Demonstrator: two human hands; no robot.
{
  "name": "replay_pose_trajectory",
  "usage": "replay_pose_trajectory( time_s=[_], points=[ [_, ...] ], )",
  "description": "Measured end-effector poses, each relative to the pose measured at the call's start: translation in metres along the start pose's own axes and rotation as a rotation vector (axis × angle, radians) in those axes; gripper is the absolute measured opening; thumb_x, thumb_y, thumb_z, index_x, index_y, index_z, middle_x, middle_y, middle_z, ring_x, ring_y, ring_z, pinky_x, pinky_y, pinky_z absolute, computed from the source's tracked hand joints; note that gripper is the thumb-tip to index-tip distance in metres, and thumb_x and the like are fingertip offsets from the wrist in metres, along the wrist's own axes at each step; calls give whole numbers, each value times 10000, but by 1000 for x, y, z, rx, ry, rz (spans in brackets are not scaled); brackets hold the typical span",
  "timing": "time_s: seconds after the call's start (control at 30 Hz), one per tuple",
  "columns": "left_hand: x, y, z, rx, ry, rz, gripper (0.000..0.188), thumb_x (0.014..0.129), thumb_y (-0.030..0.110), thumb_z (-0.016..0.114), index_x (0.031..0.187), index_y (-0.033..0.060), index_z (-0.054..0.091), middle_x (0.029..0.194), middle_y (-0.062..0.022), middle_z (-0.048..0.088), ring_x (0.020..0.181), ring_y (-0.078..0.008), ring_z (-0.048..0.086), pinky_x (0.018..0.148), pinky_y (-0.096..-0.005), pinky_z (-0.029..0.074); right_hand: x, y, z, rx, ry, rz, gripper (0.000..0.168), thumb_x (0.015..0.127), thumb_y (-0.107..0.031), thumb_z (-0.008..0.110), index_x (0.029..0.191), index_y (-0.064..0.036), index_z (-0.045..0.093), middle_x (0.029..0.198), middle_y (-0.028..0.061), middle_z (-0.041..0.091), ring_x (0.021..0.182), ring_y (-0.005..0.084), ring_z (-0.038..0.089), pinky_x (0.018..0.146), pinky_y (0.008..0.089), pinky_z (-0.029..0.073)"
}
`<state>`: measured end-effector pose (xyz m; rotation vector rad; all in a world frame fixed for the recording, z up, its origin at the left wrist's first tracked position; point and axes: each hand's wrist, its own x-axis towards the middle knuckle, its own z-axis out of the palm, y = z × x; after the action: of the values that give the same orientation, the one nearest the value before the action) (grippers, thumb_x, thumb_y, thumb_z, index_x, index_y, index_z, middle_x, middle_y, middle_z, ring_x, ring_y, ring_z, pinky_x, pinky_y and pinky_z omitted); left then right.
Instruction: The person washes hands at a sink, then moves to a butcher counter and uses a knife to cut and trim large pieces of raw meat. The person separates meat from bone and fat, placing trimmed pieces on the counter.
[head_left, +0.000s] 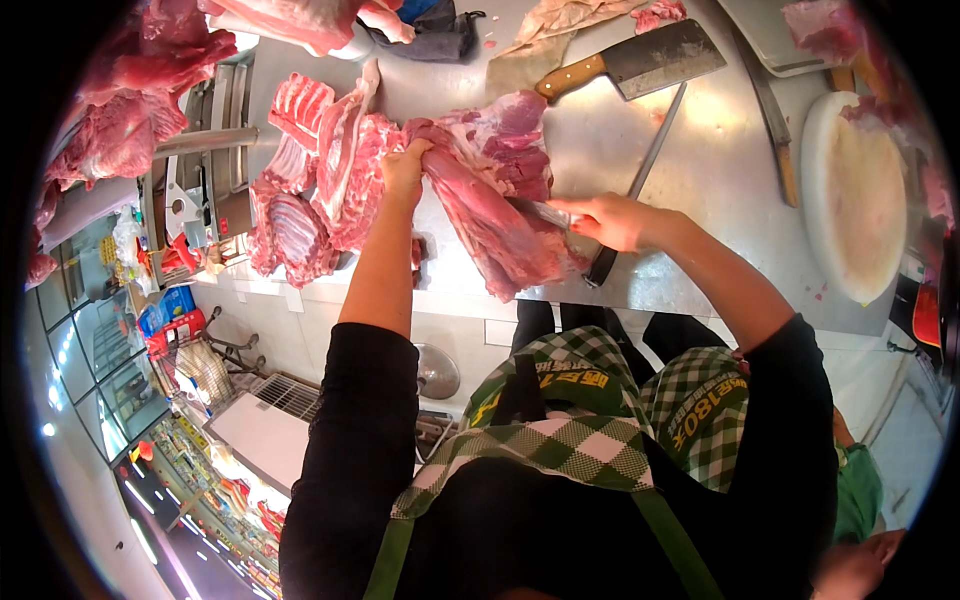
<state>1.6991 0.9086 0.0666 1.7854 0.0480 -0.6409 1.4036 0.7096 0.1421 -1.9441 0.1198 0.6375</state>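
Note:
A large piece of raw meat (480, 206) lies on the steel counter (675, 255) in front of me. My left hand (405, 171) grips its upper left end, thumb on top. My right hand (611, 220) holds a knife (551, 213) at the meat's right side; its handle is hidden in my fingers, and part of the blade is hidden by the meat. Beyond, a cleaver with a wooden handle (667, 60) lies flat. A sharpening steel (651, 161) rests on the counter, its dark handle end just under my right hand. Left of my left hand are cut ribs (292, 217).
A long knife (765, 112) and a round white cutting board (855, 199) lie at the right. A beige cloth (532, 49) and a dark cloth (442, 34) are at the back. More meat (135, 112) hangs at the upper left. Another person's green sleeve (859, 491) shows at lower right.

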Motion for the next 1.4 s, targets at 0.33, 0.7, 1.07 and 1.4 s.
replay_pose_trajectory(
  time_s=[0.33,0.7,1.07,1.4],
  points=[
    [-109,50,32,1131,-96,1018,547,688,-25,633,1213,44,496,1126,-117,558,1132,-248,489,1021,-460,274,-34,-25,81,228,347,-24,549,868,-141,513,1389,-131,339,851,195,632,732,379,597,660,444,458],
    [-121,56,3,1518,-800,1277,354,688,30,577,1026,133,604,931,-15,538,938,-209,508,949,-386,330,-56,-20,71,355,332,177,515,892,-135,518,1384,-130,364,832,170,636,646,293,595,643,354,464],
    [-115,27,-5,1319,-561,1398,269,684,75,602,944,141,616,856,-26,510,889,-230,496,819,-376,384,65,-31,51,361,458,81,452,924,-214,451,1368,-165,390,921,203,630,789,339,609,710,411,462],
    [-114,20,-11,1343,-519,1364,234,709,128,583,936,173,622,881,1,518,878,-212,494,814,-372,409,64,-13,82,418,500,17,446,920,-215,436,1365,-211,406,1038,226,611,945,372,590,805,408,459]
  ],
)
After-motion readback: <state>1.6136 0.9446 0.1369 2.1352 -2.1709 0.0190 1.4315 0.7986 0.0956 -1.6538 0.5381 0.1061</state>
